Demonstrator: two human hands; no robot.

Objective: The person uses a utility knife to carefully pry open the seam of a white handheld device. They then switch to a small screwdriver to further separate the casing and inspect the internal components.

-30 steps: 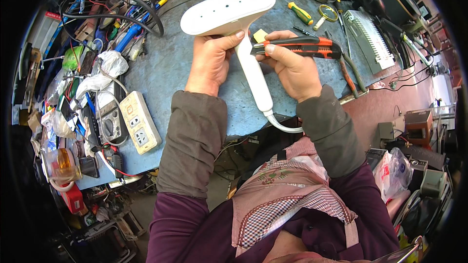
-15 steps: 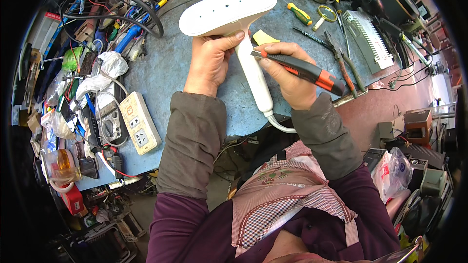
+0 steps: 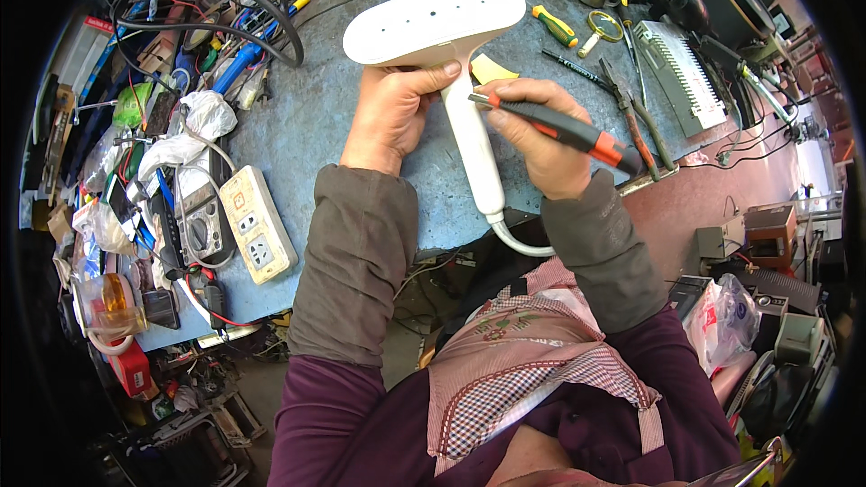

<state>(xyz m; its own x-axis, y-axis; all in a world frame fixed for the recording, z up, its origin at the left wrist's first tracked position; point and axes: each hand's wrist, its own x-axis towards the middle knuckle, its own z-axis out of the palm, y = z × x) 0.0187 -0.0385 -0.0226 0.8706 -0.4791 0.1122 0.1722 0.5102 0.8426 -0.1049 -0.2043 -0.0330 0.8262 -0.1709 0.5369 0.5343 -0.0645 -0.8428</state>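
A white handheld garment steamer (image 3: 435, 25) is held over the workbench, its wide oval head with small holes turned up and its handle slanting down toward me. My left hand (image 3: 391, 114) is closed around its neck, just under the head, the thumb lying across the front. My right hand (image 3: 544, 140) grips a black and red utility knife (image 3: 570, 129), whose tip is at the upper part of the handle. I cannot tell whether the tip touches the plastic. A white cord (image 3: 519, 242) leaves the handle's lower end. Behind the handle lies a yellow piece (image 3: 492, 68).
On the blue workbench (image 3: 311, 117), a power strip (image 3: 259, 225) and a multimeter (image 3: 206, 233) lie at left beside heaped tools and wires. At right are a screwdriver (image 3: 555, 25), a magnifying glass (image 3: 603, 29), a marker (image 3: 575, 68), pliers (image 3: 626, 108) and a metal power supply (image 3: 677, 72).
The steamer has shifted slightly to the right and a little down in the picture, with my left hand still on it. The knife tip stays at the upper handle.
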